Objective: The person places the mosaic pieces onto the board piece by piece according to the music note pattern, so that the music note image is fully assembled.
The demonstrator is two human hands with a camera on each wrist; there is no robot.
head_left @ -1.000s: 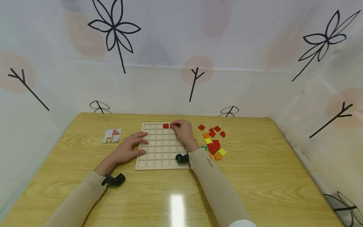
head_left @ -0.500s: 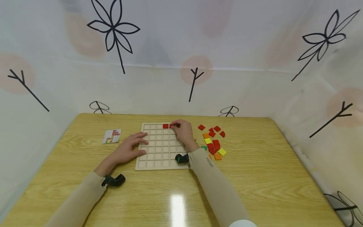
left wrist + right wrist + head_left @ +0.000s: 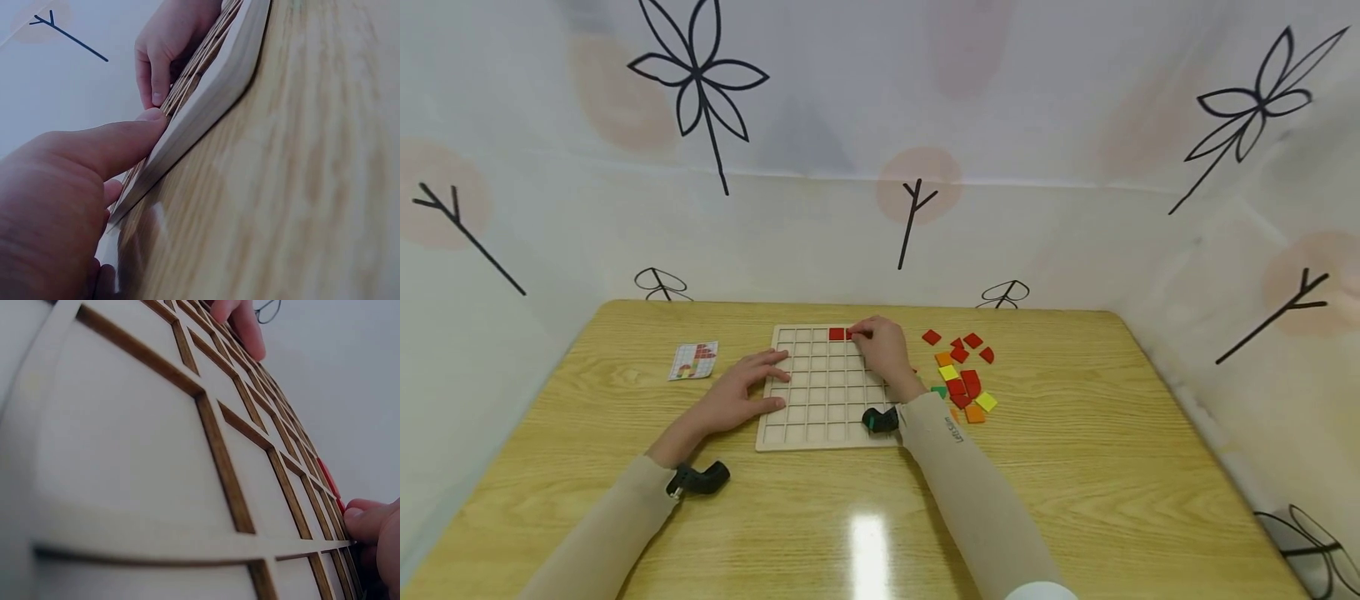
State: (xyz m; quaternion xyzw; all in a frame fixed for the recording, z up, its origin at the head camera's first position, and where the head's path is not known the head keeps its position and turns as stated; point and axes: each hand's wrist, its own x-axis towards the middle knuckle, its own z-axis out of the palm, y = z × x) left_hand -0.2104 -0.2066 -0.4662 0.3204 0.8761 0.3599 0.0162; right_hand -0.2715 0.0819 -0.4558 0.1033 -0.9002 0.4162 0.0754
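A pale wooden grid board [image 3: 817, 392] lies on the table between my hands. At its left edge rests my left hand [image 3: 741, 392], fingers spread and reaching onto the board; the left wrist view shows its thumb [image 3: 134, 140] on the rim. One red square tile [image 3: 837, 334] sits in a cell of the far row. Just right of it, my right hand [image 3: 886, 350] pinches a second red tile [image 3: 849, 334] between thumb and fingertips, mostly hidden by them. In the right wrist view that tile [image 3: 340, 505] shows as a sliver at the thumb tip.
Right of the board lie several loose tiles: red pieces [image 3: 971, 383], yellow squares [image 3: 987, 402], orange squares [image 3: 974, 414] and a partly covered green one [image 3: 939, 391]. A printed pattern card [image 3: 693, 361] lies to the left. A patterned cloth [image 3: 820, 233] hangs behind the table [image 3: 790, 525].
The red tile at my right fingertips has shifted slightly and sits flatter beside the first tile. Both hands stay almost in place; the whole view drifts a little.
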